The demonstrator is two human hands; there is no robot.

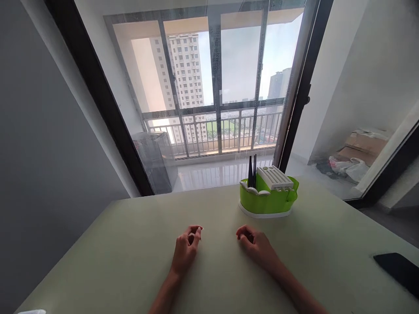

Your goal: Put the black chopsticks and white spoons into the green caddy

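My left hand (187,249) rests on the pale table, fingers curled in and thumb tip against the index finger, with nothing visible in it. Across a short gap, my right hand (257,245) also lies on the tabletop, its fingers loosely curled in and no object showing. Beyond my right hand stands a green cutlery holder (265,203) with a white base and a white slotted block (274,178). Black chopsticks (252,172) stand upright in its left part. Neither hand touches the holder.
The pale table (124,244) spreads around both hands. A dark flat object (397,270) lies at its right edge, and part of a white item (32,312) shows at the lower left corner. Past the far edge is a glass door; cardboard and bags (360,152) sit on the floor at right.
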